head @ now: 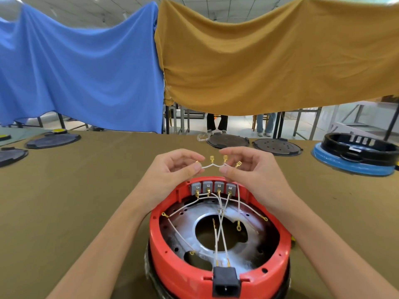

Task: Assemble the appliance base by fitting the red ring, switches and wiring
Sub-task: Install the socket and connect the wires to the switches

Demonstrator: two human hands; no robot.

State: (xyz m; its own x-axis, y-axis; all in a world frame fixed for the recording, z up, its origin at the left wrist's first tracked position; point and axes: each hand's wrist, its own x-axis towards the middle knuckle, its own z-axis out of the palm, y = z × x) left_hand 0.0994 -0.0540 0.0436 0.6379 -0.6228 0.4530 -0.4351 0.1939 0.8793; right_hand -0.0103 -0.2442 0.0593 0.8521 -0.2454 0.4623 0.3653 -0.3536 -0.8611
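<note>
The red ring [172,266] sits on the appliance base at the near edge of the table. Several grey switches [213,186] line its far inner wall, with white wires [220,229] running from their brass terminals across the metal plate inside. A black power socket [225,281] is fitted in the ring's near wall. Above the switches, my left hand [174,167] and my right hand [250,167] pinch the two ends of a short white jumper wire [212,166] that carries several brass spade connectors. The wire hangs free between my fingertips, clear of the switches.
Dark round base plates lie on the olive table [86,190] at the far left [53,140] and far middle [277,146]. A black housing on a blue ring [356,154] stands at the far right. Blue and mustard cloths hang behind the table.
</note>
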